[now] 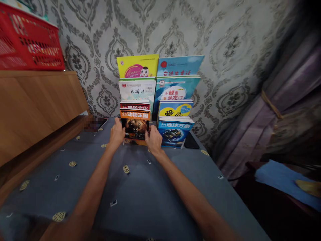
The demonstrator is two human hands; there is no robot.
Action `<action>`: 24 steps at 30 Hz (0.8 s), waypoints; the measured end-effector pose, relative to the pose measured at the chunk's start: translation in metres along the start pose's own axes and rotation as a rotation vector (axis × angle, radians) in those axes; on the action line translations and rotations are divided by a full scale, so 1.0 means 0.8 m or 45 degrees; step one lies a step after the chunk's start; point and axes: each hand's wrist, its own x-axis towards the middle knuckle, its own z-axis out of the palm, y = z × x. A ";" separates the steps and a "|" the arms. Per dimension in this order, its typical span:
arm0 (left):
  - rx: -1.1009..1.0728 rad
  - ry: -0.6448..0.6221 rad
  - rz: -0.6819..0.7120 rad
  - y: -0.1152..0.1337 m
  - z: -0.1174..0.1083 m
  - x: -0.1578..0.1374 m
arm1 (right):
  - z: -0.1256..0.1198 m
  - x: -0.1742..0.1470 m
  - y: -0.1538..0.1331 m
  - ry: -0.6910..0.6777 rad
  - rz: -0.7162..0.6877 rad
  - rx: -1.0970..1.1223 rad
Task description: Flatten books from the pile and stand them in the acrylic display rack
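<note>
A book with a lion on its orange and black cover (136,124) stands upright at the front of the left column of books. My left hand (117,133) is closed on its left edge, fingers behind it and partly hidden. At the opposite edge, my right hand (153,138) grips the same book, thumb in front. Directly behind are a dark red book (134,105) and a white book (137,87). Right of my right hand stands a blue book with a globe on its cover (173,134), with a yellow and blue book (175,108) behind it.
The patterned cloth (150,190) covers the table. A wooden cabinet (37,107) with a red basket (30,40) on top borders the left. A black flat object (192,140) lies beside the right column. Wallpapered wall behind; purple curtain (255,124) at right.
</note>
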 end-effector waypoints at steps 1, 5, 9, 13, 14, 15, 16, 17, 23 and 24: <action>-0.017 0.014 0.005 -0.001 0.001 0.000 | 0.000 0.000 0.000 -0.001 0.001 -0.008; -0.066 0.028 0.006 -0.006 0.003 0.001 | 0.000 0.000 -0.001 0.055 -0.050 -0.004; -0.019 -0.028 -0.023 -0.007 0.003 0.001 | 0.002 -0.001 -0.001 0.081 -0.069 -0.001; 0.030 -0.031 -0.013 -0.007 0.004 0.000 | 0.003 -0.002 0.001 0.013 -0.017 -0.034; 0.029 -0.031 -0.009 -0.007 0.005 0.000 | 0.003 -0.002 0.001 -0.002 -0.008 -0.047; 0.025 -0.035 -0.009 -0.007 0.005 -0.001 | 0.003 -0.002 0.001 -0.014 0.002 -0.061; 0.021 -0.043 -0.013 -0.007 0.005 -0.001 | 0.002 -0.002 0.001 -0.025 0.013 -0.077; 0.020 -0.054 -0.016 -0.006 0.005 -0.001 | 0.001 -0.002 0.000 -0.038 0.025 -0.096; 0.048 -0.103 -0.020 -0.004 0.007 -0.003 | -0.005 -0.001 -0.003 -0.155 0.071 -0.195; 0.056 -0.102 -0.021 -0.004 0.008 -0.003 | -0.006 -0.001 -0.003 -0.166 0.072 -0.201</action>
